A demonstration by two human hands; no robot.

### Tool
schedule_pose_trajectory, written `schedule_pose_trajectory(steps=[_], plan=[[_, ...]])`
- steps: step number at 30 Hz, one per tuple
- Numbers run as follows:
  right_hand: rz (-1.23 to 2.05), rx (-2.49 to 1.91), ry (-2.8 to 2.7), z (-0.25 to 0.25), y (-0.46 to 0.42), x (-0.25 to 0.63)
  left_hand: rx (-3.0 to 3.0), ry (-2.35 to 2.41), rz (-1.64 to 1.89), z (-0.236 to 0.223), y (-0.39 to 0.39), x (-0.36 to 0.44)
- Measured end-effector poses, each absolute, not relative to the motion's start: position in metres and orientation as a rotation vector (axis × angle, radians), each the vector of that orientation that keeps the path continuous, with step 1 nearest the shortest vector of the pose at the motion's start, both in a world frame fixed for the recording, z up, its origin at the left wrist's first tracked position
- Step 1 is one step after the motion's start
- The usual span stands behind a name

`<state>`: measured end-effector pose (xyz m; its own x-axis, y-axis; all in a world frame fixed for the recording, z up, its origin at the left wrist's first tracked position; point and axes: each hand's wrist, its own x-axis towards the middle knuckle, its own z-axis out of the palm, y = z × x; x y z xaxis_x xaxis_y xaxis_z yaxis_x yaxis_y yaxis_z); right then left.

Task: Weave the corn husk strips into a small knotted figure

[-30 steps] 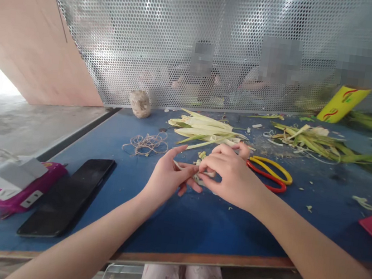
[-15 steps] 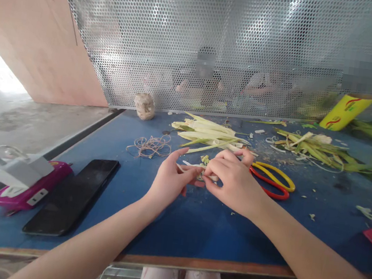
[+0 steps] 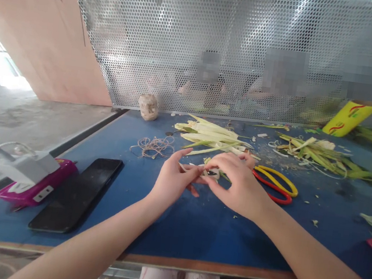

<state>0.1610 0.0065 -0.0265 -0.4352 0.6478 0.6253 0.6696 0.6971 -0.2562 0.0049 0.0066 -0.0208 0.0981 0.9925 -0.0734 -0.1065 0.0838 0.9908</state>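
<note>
My left hand (image 3: pixel 176 177) is closed in a pinch on a pale corn husk strip (image 3: pixel 185 168), thumb against the bent fingers. Close on its right, my right hand (image 3: pixel 240 183) curls over the same small pale piece, thumb and forefinger at its end. Most of what lies between the fingertips is hidden. Just beyond my hands is a pile of pale green corn husks (image 3: pixel 212 134). Scissors with one red and one yellow handle (image 3: pixel 279 184) lie beside my right hand, their blades out of sight beneath it.
Tangled twine (image 3: pixel 152 146) and a wrapped roll (image 3: pixel 148 107) are at the left. A black phone (image 3: pixel 78 194) lies by a magenta power strip (image 3: pixel 37 186). More husks (image 3: pixel 317 152) and a yellow tube (image 3: pixel 349 119) sit at the right. A perforated metal screen (image 3: pixel 185 43) stands behind; people show dimly through it.
My right thumb and forefinger have spread a little around the pale piece. The left hand keeps its pinch. The whole view has shifted slightly.
</note>
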Motion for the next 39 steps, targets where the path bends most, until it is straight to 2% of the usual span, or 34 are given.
schedule_pose_trajectory(steps=[4, 10, 19, 23, 27, 32, 39], plan=[[-0.106, -0.991, -2.037, -0.024, 0.01, 0.166, 1.103, 1.066, 1.159, -0.017, 0.005, 0.002], [0.075, -0.97, -2.105, -0.025, 0.016, 0.165, 1.101, 1.054, 1.16, -0.016, 0.003, 0.001], [0.065, -0.807, -2.011, -0.025, 0.003, 0.164, 0.998, 0.946, 1.252, -0.018, 0.007, -0.001], [0.287, -1.0, -2.136, -0.025, 0.002, 0.165, 0.762, 0.828, 1.303, -0.016, 0.011, -0.005], [0.449, -1.299, -2.155, -0.032, 0.007, 0.156, 0.722, 0.756, 1.208, -0.017, 0.01, -0.004], [0.218, -1.506, -2.067, -0.031, 0.01, 0.155, 0.736, 0.75, 1.179, -0.018, 0.009, -0.002], [0.075, -1.41, -2.178, -0.029, 0.008, 0.158, 0.776, 0.748, 1.168, -0.02, 0.009, -0.002]])
